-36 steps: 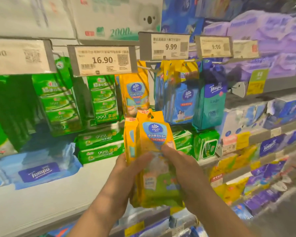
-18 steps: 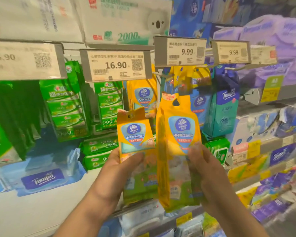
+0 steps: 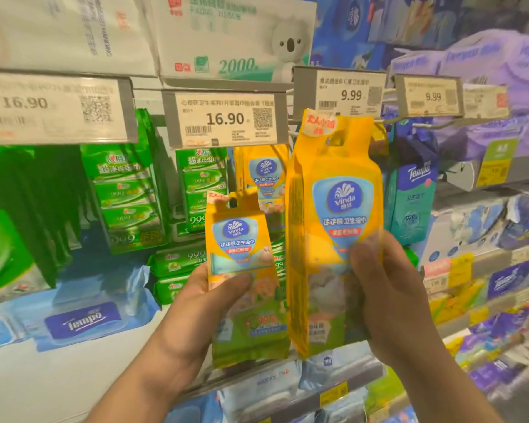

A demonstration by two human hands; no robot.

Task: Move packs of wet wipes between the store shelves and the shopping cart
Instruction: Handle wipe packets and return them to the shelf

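I hold two yellow Vinda wet wipe packs in front of the shelf. My left hand grips the smaller-looking pack low at centre, thumb across its front. My right hand grips the larger pack, raised so its hang hole sits just under the 9.99 price tag, near the hook. More yellow Vinda packs hang on the hook behind, between the two held packs.
Green wipe packs hang at the left under 16.90 tags. A teal Tempo pack hangs to the right. Blue Tempo packs lie on the white shelf. Tissue boxes sit above, purple packs at right.
The two packs, held together a second ago, have separated. My right hand has lifted its pack up toward the 9.99 hook; my left hand keeps the other pack lower.
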